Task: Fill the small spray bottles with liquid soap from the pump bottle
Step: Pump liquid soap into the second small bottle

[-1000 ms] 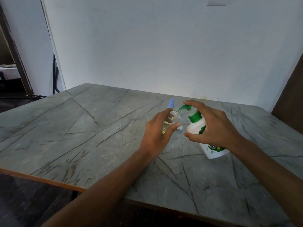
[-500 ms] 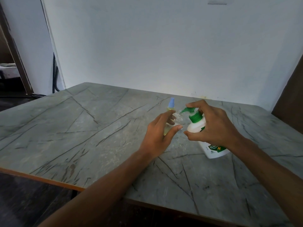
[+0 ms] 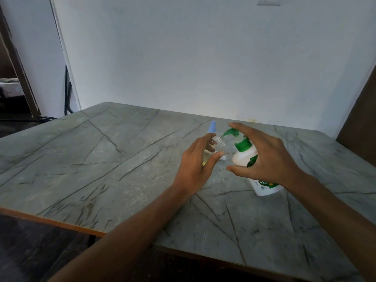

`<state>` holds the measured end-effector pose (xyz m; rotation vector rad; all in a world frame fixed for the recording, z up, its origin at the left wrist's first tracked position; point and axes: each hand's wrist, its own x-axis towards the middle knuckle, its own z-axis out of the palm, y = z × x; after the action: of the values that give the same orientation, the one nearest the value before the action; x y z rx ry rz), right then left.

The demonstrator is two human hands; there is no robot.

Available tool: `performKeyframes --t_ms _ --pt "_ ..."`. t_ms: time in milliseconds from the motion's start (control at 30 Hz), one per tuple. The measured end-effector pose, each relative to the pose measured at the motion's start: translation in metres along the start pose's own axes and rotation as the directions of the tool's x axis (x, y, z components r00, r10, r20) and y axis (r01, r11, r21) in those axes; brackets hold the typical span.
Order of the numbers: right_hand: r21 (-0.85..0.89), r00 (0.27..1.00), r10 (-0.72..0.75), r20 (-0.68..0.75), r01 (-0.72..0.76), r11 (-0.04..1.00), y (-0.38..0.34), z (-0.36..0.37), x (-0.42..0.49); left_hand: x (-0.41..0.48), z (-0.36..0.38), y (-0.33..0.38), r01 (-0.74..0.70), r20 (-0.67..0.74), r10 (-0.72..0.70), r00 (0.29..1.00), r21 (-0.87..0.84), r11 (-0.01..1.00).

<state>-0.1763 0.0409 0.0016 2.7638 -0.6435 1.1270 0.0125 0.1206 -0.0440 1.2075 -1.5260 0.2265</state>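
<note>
Filling seems about midway. The left hand (image 3: 195,165) holds an open spray bottle (image 3: 219,142) at the nozzle (image 3: 228,132) of the pump bottle (image 3: 243,157), which the right hand (image 3: 270,159) grips. At 11 o'clock from them, a capped bottle (image 3: 212,127) looks already filled.

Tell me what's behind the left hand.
A clear spray bottle, open neck at the nozzle of the pump bottle, and a blue-capped spray bottle. The left hand hides most of both bodies.

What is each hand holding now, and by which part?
Left hand holds the small clear bottle by its body. Right hand grips the pump bottle at its shoulder, forefinger over the pump head.
</note>
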Motion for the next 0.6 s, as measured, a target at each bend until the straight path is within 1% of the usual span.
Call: performKeyframes --t_ms 233,600 --pt "-0.032 0.998 0.034 0.050 -0.032 0.999 0.0039 0.0019 0.0015 0.0001 -0.0004 0.0001 0.017 -0.010 -0.016 1.000 0.004 1.000" --pt "0.037 0.999 0.029 0.027 -0.030 0.999 -0.0024 0.0027 0.0044 -0.0009 0.0004 -0.0025 0.001 -0.004 -0.001 1.000 0.000 1.000"
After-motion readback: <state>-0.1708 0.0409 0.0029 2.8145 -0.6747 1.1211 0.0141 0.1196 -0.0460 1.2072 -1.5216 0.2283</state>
